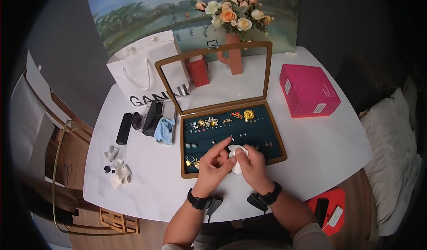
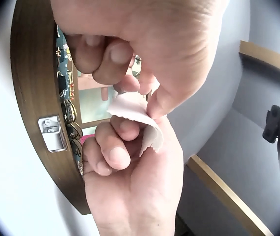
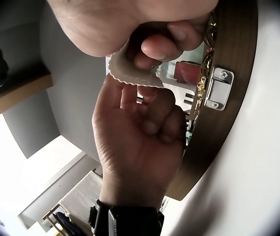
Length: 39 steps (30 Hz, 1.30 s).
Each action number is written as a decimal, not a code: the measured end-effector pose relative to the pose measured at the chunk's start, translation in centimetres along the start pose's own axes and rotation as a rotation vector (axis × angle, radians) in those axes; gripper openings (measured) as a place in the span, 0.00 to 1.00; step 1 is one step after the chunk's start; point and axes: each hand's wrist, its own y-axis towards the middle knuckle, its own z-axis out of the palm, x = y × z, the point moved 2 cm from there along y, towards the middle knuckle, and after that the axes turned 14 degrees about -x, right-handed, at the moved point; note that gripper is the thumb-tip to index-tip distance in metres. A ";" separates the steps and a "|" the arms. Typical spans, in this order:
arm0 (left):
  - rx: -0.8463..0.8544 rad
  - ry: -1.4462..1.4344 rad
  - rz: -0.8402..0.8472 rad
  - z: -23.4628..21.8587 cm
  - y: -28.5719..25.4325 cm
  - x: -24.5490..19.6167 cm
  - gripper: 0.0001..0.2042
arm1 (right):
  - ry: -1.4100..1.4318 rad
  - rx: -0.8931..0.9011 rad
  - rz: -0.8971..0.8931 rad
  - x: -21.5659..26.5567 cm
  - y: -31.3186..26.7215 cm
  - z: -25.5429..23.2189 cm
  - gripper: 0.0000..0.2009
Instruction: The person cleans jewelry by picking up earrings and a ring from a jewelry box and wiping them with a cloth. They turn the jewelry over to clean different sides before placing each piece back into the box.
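Over the front edge of the open jewellery case [image 1: 189, 176], both hands meet at a small white cloth [image 1: 236, 167]. The right hand [image 1: 254, 169] grips it with the thumb on top. The left hand [image 1: 212, 170] pinches its near side, with the index finger pointing forward. In the left wrist view the cloth [image 2: 130, 109] curves between the left hand [image 2: 174, 44] and the right hand [image 2: 135, 182]. A scalloped cloth edge [image 3: 130, 78] shows in the right wrist view. Whether anything lies inside the cloth is hidden.
Earrings and brooches [image 1: 248, 114] lie on the case's dark green lining. A white paper bag [image 1: 147, 72], a red box [image 1: 198, 71] and a flower vase [image 1: 235, 56] stand behind. At right is a pink box [image 1: 309, 92]; at left, a blue cloth [image 1: 165, 130] and white scraps [image 1: 121, 174].
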 end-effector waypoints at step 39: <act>0.133 0.164 0.049 -0.5 0.3 0.6 0.12 | 0.016 0.058 0.104 -1.8 0.1 -0.5 0.22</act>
